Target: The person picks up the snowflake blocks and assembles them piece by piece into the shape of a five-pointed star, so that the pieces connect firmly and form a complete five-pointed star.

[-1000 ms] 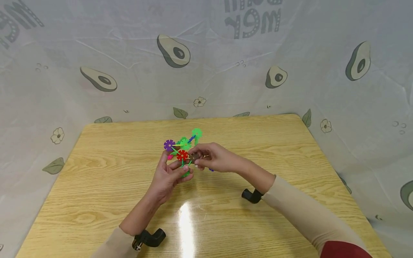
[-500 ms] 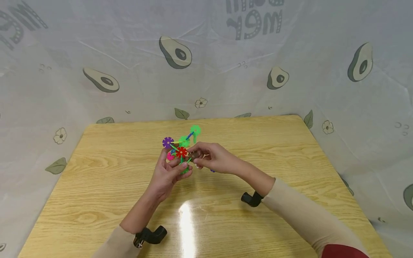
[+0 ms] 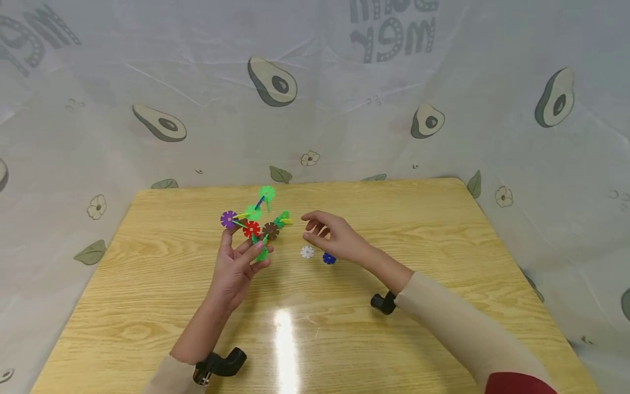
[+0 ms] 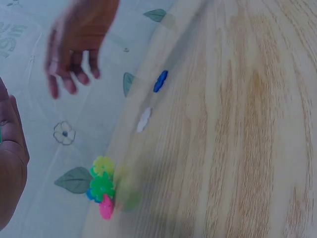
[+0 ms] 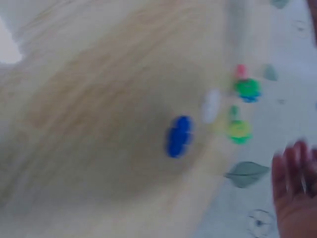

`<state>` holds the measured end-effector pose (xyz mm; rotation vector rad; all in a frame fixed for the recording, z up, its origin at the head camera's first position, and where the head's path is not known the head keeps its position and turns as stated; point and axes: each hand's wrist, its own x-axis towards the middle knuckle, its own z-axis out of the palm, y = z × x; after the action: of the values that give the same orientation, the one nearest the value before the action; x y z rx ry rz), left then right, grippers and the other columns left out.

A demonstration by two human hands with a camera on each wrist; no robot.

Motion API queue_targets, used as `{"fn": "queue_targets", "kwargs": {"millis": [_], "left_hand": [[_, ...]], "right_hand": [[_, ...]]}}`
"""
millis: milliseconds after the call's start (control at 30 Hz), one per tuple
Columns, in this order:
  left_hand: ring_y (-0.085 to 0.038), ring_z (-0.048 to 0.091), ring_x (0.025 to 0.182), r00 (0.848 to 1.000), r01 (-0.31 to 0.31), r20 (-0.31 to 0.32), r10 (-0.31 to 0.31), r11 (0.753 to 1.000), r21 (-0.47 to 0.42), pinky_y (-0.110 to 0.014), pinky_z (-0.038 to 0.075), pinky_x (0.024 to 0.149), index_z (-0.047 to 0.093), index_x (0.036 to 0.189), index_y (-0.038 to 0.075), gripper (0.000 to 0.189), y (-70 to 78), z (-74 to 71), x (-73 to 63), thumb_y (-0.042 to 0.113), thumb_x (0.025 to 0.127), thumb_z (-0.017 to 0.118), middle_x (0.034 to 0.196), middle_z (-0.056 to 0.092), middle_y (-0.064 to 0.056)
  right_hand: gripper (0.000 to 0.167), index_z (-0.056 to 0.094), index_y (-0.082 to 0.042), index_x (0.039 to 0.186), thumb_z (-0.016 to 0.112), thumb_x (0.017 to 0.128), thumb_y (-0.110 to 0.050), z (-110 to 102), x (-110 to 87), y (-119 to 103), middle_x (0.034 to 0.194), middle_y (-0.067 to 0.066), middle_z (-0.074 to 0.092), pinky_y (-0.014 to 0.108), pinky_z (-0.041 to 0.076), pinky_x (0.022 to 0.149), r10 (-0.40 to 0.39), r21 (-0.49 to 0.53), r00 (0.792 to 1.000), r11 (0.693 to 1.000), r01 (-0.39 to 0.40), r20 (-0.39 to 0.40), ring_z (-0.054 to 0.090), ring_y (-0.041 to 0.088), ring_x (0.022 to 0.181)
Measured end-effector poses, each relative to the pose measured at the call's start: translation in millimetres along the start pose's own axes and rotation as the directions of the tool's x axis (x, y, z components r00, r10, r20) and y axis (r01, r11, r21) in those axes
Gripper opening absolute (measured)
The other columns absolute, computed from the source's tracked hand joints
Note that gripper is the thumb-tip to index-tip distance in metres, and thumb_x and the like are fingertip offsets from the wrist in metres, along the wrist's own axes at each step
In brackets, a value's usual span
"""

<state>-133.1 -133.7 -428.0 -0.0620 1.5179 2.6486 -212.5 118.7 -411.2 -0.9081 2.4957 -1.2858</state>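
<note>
The left hand (image 3: 234,273) pinches a likely light, stiff model of multicoloured, notched plastic discs (image 3: 254,230) sensibly by its bottom green disc (image 3: 262,254), while the empty right hand (image 3: 340,237) curves loosely.

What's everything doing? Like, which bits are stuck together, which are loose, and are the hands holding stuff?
Left hand: gripping the colourful disc shape
Colourful disc shape: joined together, held up
Right hand: holding nothing, fingers loosely bent
White disc: loose, on the table
Blue disc: loose, on the table
</note>
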Motion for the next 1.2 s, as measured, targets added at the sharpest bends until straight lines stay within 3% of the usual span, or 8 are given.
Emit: {"fn": "queue_targets", "kwargs": {"millis": [200, 400, 767, 1200], "left_hand": [[-0.014, 0.079, 0.091, 0.999, 0.003, -0.052, -0.004, 1.000, -0.026, -0.024, 0.065, 0.070, 0.031, 0.145, 0.028, 0.059, 3.6, -6.0, -0.1, -0.005, 0.104, 0.056, 0.100, 0.075, 0.001], [-0.013, 0.078, 0.090, 0.996, 0.022, -0.089, -0.025, 0.999, -0.044, -0.024, 0.065, 0.070, 0.031, 0.144, 0.028, 0.057, -0.5, -9.6, 1.7, -0.004, 0.104, 0.057, 0.100, 0.075, 0.001], [-0.012, 0.078, 0.088, 0.997, -0.002, -0.081, 0.000, 1.000, -0.020, -0.024, 0.065, 0.071, 0.033, 0.142, 0.030, 0.058, -6.1, -13.8, 3.1, -0.006, 0.103, 0.056, 0.101, 0.076, 0.002], [-0.012, 0.078, 0.089, 0.997, 0.001, -0.078, -0.003, 1.000, -0.021, -0.025, 0.066, 0.072, 0.030, 0.146, 0.029, 0.060, -8.1, -21.0, 2.7, -0.005, 0.104, 0.056, 0.107, 0.076, 0.002]], "right_hand": [[0.059, 0.042, 0.003, 0.153, 0.065, 0.105, -0.023, 21, 17.3, 27, 0.143, 0.027, 0.058, 0.054, 0.052, 0.109, 0.109, -0.086, 0.993, 0.991, -0.105, 0.042, 0.057, 0.043, 0.130], [0.066, 0.036, 0.004, 0.156, 0.066, 0.104, -0.025, 49, 37.6, 29, 0.147, 0.025, 0.056, 0.053, 0.049, 0.114, 0.155, -0.151, 0.985, 0.978, -0.144, 0.069, 0.054, 0.040, 0.134], [0.082, 0.023, 0.000, 0.164, 0.067, 0.101, -0.029, 72, 68.0, 31, 0.156, 0.021, 0.053, 0.051, 0.048, 0.117, 0.215, -0.260, 0.977, 0.942, -0.211, -0.015, 0.051, 0.038, 0.138], [0.075, 0.031, -0.001, 0.161, 0.065, 0.104, -0.036, 81, 102.3, 40, 0.143, 0.016, 0.064, 0.059, 0.050, 0.110, 0.263, -0.397, 0.957, 0.871, -0.290, -0.123, 0.055, 0.041, 0.131]]}}
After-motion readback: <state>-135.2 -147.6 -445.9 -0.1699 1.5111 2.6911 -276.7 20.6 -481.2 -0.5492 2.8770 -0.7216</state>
